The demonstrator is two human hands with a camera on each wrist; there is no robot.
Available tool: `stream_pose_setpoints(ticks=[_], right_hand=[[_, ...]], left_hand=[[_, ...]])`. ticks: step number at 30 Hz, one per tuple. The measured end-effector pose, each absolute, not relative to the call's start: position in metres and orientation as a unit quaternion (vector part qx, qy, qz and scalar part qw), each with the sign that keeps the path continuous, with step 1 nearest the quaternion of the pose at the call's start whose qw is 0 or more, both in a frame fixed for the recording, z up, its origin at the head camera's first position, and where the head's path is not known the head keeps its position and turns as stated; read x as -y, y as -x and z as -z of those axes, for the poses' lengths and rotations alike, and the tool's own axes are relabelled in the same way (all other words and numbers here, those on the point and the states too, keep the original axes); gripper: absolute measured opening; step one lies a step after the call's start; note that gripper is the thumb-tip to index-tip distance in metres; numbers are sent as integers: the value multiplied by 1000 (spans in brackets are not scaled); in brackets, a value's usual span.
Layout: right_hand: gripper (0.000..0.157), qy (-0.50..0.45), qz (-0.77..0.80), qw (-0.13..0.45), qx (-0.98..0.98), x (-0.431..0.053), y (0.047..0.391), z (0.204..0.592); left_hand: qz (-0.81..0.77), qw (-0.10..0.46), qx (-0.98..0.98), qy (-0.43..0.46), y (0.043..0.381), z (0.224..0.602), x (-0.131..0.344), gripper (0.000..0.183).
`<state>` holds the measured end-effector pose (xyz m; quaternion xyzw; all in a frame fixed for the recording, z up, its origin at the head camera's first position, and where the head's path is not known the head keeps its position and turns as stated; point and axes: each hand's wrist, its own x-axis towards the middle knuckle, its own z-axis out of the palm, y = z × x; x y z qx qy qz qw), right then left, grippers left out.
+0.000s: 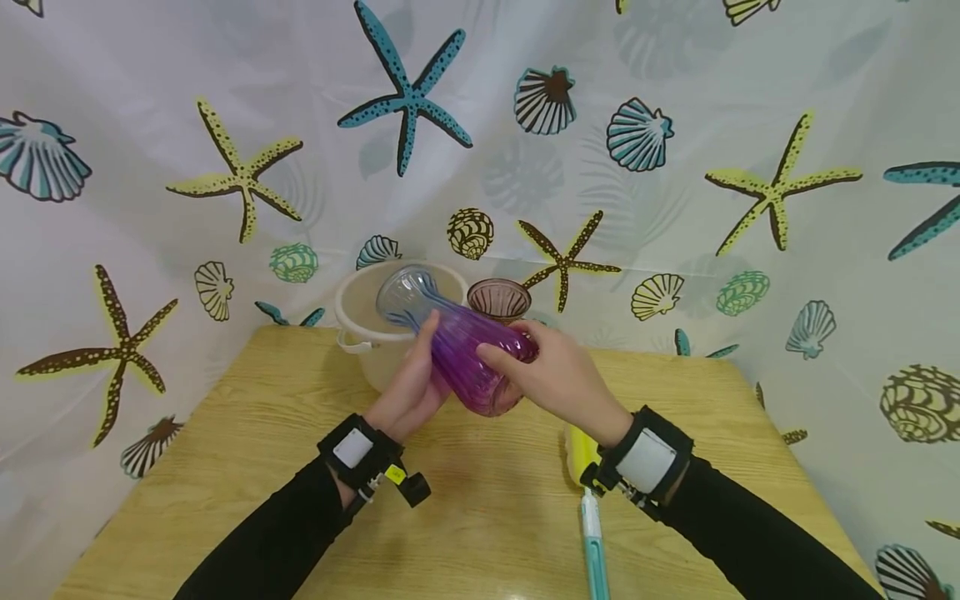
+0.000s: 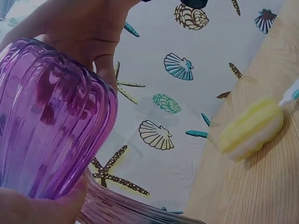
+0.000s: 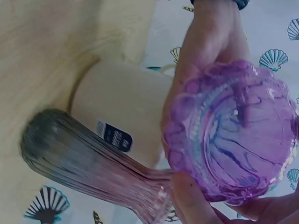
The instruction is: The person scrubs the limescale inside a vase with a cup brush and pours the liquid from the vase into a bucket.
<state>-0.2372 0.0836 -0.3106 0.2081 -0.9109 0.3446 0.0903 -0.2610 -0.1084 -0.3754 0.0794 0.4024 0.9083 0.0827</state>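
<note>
A ribbed glass vase [image 1: 468,354], purple at its base and pale blue at its flared mouth, is held tilted above the table. Its mouth points up and left, over the rim of a cream bucket [image 1: 378,367]. My left hand [image 1: 411,387] holds the vase from below around its side. At the base end, my right hand [image 1: 558,375] grips it with the thumb on the near side. The right wrist view shows the scalloped purple underside [image 3: 233,135]. Just behind stands a second ribbed glass vase [image 3: 93,163], smoky grey to pink.
Right of centre on the wooden table [image 1: 480,517] lies a bottle brush with a yellow sponge head [image 2: 252,128] and a teal and white handle [image 1: 595,550]. A white curtain [image 1: 480,175] with starfish and shell prints rises behind the table and along its sides.
</note>
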Motion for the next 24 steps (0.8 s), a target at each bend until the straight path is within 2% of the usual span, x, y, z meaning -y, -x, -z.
stream_pose_setpoints(ticks=[13,24], right_hand=[[72,-220,-267,62,936,-77,250,278],[76,-239,-233,33,942,-73,253,261]], left_hand=[[-937,90,-337,-15,265,366,104,58],[-940,103,-324,-3,264,362,105,67]])
